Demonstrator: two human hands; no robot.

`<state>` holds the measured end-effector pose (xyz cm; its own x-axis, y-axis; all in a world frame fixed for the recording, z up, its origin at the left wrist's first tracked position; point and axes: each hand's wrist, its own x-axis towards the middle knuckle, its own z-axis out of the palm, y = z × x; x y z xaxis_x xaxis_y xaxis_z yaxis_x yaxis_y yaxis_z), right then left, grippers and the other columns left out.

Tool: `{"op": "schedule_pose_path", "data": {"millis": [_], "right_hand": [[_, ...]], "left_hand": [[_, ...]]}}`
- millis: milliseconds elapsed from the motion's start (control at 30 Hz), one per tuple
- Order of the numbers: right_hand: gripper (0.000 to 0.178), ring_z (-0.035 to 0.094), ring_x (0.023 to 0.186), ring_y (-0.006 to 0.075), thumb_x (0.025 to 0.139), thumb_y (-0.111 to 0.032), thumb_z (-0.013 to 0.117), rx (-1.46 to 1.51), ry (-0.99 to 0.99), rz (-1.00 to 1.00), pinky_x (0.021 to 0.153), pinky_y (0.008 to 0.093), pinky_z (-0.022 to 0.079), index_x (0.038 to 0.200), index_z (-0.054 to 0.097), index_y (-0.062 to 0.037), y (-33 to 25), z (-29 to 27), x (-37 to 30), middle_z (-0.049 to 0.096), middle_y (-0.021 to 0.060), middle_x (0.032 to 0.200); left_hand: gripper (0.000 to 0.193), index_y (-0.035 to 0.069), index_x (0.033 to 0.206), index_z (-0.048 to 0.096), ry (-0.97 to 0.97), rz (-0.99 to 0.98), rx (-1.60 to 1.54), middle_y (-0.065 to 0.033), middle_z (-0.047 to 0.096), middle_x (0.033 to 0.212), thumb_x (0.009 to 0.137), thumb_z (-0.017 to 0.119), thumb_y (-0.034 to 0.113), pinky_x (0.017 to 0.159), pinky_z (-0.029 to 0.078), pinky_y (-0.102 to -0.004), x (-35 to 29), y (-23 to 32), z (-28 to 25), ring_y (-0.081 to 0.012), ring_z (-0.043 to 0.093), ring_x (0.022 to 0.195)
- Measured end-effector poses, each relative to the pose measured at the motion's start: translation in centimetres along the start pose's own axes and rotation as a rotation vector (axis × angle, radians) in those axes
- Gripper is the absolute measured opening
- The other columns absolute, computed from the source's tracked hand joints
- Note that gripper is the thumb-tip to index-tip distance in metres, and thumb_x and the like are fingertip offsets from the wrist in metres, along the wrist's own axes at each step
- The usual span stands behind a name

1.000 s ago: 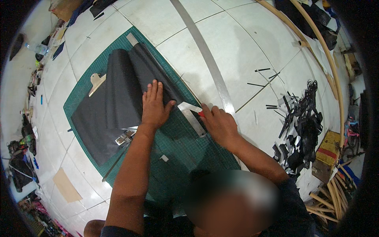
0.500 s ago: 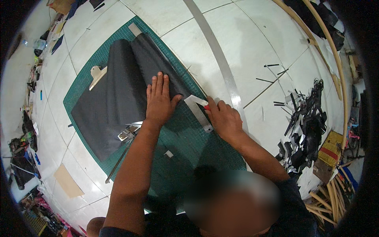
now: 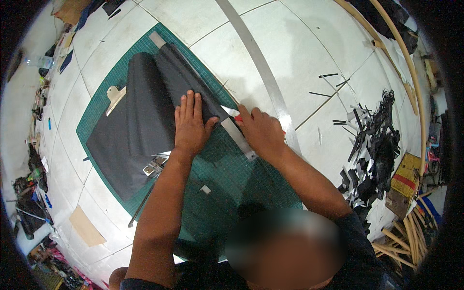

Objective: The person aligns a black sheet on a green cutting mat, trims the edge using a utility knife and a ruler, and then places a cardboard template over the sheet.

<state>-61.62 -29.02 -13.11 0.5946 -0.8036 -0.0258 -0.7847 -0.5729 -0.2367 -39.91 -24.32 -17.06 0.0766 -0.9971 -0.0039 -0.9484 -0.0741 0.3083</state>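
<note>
My left hand (image 3: 189, 128) lies flat on a folded black sheet (image 3: 142, 104), fingers stretched toward the far side. The sheet rests on a green cutting mat (image 3: 222, 193). A metal ruler (image 3: 238, 140) shows its bare near end beside my left thumb and its other end at the mat's far corner; the sheet covers its middle. My right hand (image 3: 263, 133) is closed around a red-handled cutter (image 3: 238, 117) at the sheet's right edge, close to the ruler. Most of the cutter is hidden by the fingers. A white sliver (image 3: 229, 111) shows just beyond it.
Metal clips (image 3: 116, 99) sit along the sheet's left side, one near my left forearm. A small white scrap (image 3: 206, 190) lies on the mat. A long grey strip (image 3: 261, 72) crosses the tiled floor. At right are a heap of black and white offcuts (image 3: 372, 154) and several wooden sticks (image 3: 411, 241).
My right hand has moved a little away from me and left, bringing the cutter against the sheet's edge. The white piece at the ruler now shows less. My left hand stays pressed down.
</note>
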Motion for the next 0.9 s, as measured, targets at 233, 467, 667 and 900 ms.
{"op": "schedule_pose_path", "data": {"millis": [233,467,667,900], "right_hand": [[0.047,0.066,0.077,0.0273,0.096,-0.034,0.058,0.01,-0.088,-0.012,0.06,0.0389,0.054,0.133,0.053,-0.0061,-0.5,-1.3,3.7,0.061,0.0144,0.091],[0.046,0.065,0.074,0.0266,0.095,-0.035,0.059,0.026,0.02,-0.028,0.06,0.0393,0.055,0.132,0.053,-0.0071,-0.4,-0.4,2.7,0.06,0.0123,0.087],[0.045,0.066,0.073,0.0256,0.095,-0.034,0.06,0.064,-0.039,-0.001,0.06,0.0386,0.054,0.13,0.055,-0.0068,-0.4,-0.4,3.3,0.061,0.0121,0.086],[0.043,0.068,0.075,0.026,0.092,-0.036,0.061,0.068,0.075,-0.057,0.06,0.0401,0.055,0.123,0.058,-0.007,-0.7,0.8,7.6,0.063,0.0113,0.087]], "left_hand": [[0.088,0.0,0.151,0.028,0.004,0.011,-0.028,-0.0234,0.023,0.159,0.089,0.062,0.052,0.115,0.023,-0.0565,-0.2,-0.3,0.0,-0.0436,0.025,0.145],[0.089,-0.001,0.151,0.028,0.005,-0.006,-0.053,-0.0245,0.024,0.158,0.089,0.062,0.054,0.115,0.022,-0.0565,0.0,0.4,-0.7,-0.0435,0.024,0.145],[0.09,-0.002,0.15,0.03,-0.033,-0.046,-0.008,-0.0227,0.024,0.158,0.088,0.061,0.056,0.118,0.02,-0.0528,0.0,0.6,-1.2,-0.0374,0.022,0.147],[0.094,0.0,0.152,0.027,-0.043,-0.051,-0.021,-0.0224,0.022,0.16,0.087,0.06,0.06,0.116,0.02,-0.0567,0.1,0.6,-1.0,-0.0406,0.022,0.147]]}}
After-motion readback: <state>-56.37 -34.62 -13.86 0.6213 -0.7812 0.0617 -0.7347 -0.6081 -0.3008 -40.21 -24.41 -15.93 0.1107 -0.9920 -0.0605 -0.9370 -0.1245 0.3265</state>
